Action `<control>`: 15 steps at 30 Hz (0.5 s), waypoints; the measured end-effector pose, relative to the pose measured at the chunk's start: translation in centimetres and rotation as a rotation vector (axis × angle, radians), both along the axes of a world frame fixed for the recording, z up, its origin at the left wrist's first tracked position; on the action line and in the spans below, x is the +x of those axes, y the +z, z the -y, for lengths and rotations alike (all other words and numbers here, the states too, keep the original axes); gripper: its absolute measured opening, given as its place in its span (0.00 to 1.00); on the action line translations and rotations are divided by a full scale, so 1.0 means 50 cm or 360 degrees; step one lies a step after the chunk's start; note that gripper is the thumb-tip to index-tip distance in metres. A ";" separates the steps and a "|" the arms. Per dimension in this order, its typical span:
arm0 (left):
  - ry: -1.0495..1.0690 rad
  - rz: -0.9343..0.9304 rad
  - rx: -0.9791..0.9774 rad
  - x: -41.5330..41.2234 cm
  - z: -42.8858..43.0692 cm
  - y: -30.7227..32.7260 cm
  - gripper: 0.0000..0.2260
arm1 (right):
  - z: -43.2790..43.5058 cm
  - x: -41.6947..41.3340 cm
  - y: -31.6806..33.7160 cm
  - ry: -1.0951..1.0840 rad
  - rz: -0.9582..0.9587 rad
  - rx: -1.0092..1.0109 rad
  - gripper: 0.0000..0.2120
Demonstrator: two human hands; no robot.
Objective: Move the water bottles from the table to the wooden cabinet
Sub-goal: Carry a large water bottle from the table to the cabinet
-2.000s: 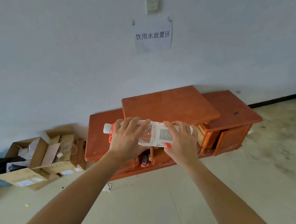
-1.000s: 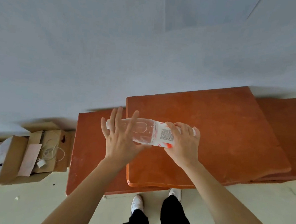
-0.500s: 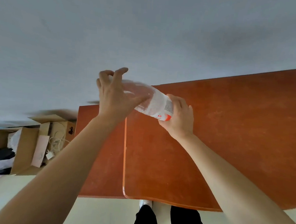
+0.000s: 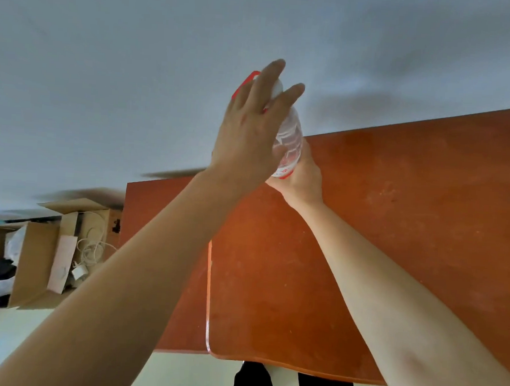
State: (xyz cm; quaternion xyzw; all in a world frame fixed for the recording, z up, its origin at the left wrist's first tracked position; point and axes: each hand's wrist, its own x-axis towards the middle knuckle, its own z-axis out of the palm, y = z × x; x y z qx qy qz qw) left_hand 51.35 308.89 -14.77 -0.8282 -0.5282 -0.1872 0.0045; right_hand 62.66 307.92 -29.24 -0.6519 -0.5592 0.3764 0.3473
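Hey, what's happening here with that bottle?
A person holds a water bottle roughly upright over the top of the wooden cabinet. The right hand grips its lower part; the left hand, fingers straight, lies against its upper part. Whether the base touches the wood is hidden. Open cardboard boxes sit on the floor to the left.

The left hand covers most of the water bottle; I can make out only part of its cap and one clear flank, and the label print is too small to read. Its base sits buried in the right hand, whose fingers are out of sight. The wooden cabinet runs off the right edge, and the cardboard box off the left.
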 end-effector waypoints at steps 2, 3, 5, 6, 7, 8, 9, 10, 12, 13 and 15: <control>0.0059 0.0025 -0.0103 0.008 -0.015 0.016 0.37 | -0.004 0.020 0.024 0.0124 0.0036 -0.0102 0.42; 0.0082 0.0014 -0.0157 0.006 -0.022 0.022 0.38 | -0.003 0.029 0.033 0.0175 0.0062 -0.0160 0.40; 0.0095 -0.0080 -0.0273 -0.001 -0.028 0.035 0.40 | 0.010 0.046 0.054 0.0261 0.0095 -0.0241 0.38; 0.0082 -0.0120 -0.0330 -0.005 -0.024 0.041 0.40 | 0.026 0.054 0.069 0.0290 0.0118 -0.0270 0.38; 0.0064 -0.0139 -0.0382 -0.003 -0.016 0.055 0.40 | 0.044 0.065 0.093 0.0316 0.0180 -0.0301 0.37; 0.0043 -0.0144 -0.0452 -0.001 -0.008 0.072 0.41 | 0.057 0.079 0.117 0.0341 0.0279 -0.0330 0.37; 0.0037 -0.0132 -0.0530 0.000 -0.004 0.082 0.41 | 0.070 0.091 0.138 0.0369 0.0403 -0.0335 0.37; 0.0011 -0.0109 -0.0572 -0.001 0.001 0.112 0.42 | 0.080 0.108 0.175 0.0383 0.0526 -0.0304 0.36; -0.0010 -0.0167 -0.0523 -0.022 0.036 0.179 0.39 | 0.114 0.134 0.262 0.0371 0.0749 -0.0213 0.33; -0.0017 -0.0251 -0.0415 -0.035 0.053 0.204 0.35 | 0.124 0.147 0.298 0.0363 0.0836 -0.0186 0.32; 0.0040 -0.0315 -0.0243 -0.052 0.069 0.217 0.28 | 0.124 0.181 0.326 0.0339 0.0935 -0.0168 0.30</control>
